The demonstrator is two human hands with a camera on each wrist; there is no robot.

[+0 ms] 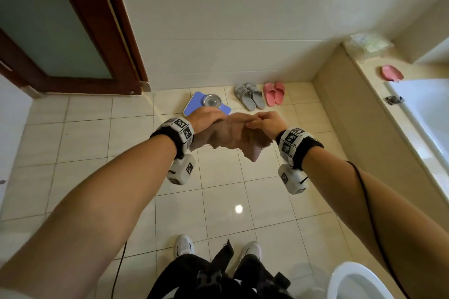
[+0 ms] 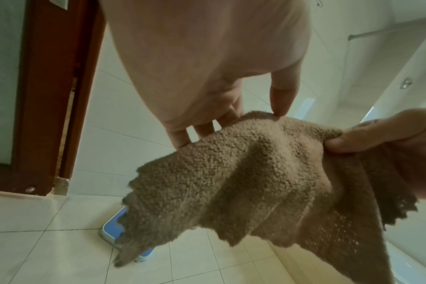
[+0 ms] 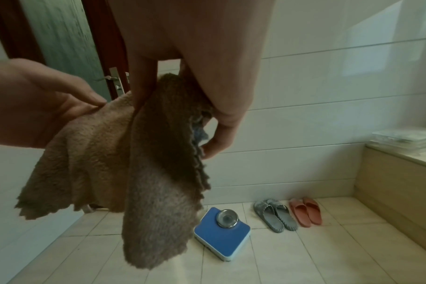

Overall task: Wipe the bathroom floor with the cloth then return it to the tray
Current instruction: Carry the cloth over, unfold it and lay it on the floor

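Note:
A brown fuzzy cloth [image 1: 233, 138] hangs in the air between my two hands, well above the beige tiled floor [image 1: 218, 201]. My left hand [image 1: 206, 116] pinches its upper edge between thumb and fingers [image 2: 282, 96]. My right hand [image 1: 264, 121] grips the other upper end, its thumb [image 2: 341, 142] pressed on the fabric. The cloth [image 3: 146, 173] droops in folds with zigzag edges. A clear tray [image 1: 369, 42] sits on the tub ledge at the far right corner; it also shows as the tray [image 3: 406, 138] in the right wrist view.
A blue scale [image 1: 206, 104] lies on the floor under my hands, with grey slippers [image 1: 249, 96] and pink slippers [image 1: 274, 92] by the wall. A brown-framed door [image 1: 60, 19] stands at the left, the bathtub [image 1: 425, 109] at the right, a toilet [image 1: 357, 281] at the lower right.

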